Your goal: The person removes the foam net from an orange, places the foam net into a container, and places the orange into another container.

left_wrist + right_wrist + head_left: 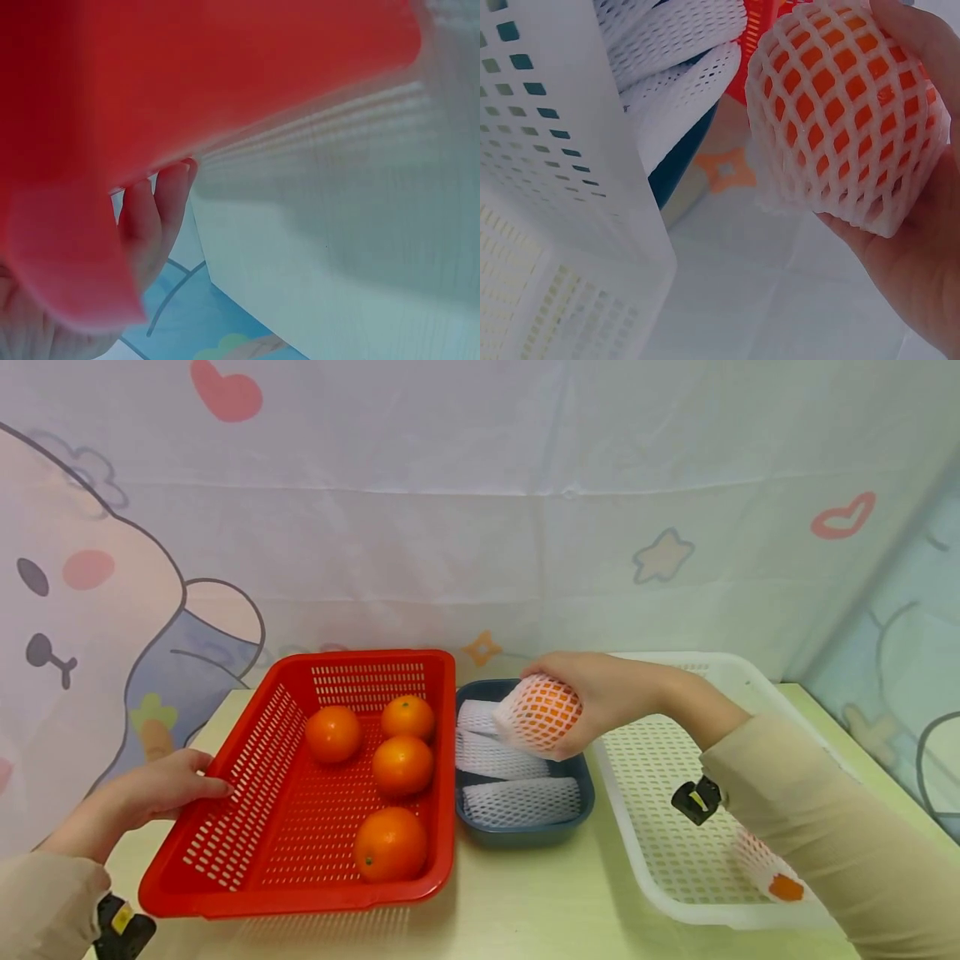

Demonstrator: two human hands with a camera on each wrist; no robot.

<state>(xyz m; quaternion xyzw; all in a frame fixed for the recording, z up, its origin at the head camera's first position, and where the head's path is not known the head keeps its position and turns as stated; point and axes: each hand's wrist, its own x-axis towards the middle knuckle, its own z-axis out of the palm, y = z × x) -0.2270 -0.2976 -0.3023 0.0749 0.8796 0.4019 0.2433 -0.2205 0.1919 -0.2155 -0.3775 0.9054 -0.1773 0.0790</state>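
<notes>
- Possibly I'm risking a drop: if my right hand [607, 693] is squeezing too lightly, the orange [553, 703] could be slipping out of its net [517, 722].
- My right fingers are grasping that netted orange, which is lying against their inner side, seemingly over the blue bin [525, 837].
- My left hand [168, 785] is gripping the red basket [300, 903] by its edge.

Cloth-screened workspace, pale table [525, 893], cartoon-print backdrop [465, 543]
</notes>
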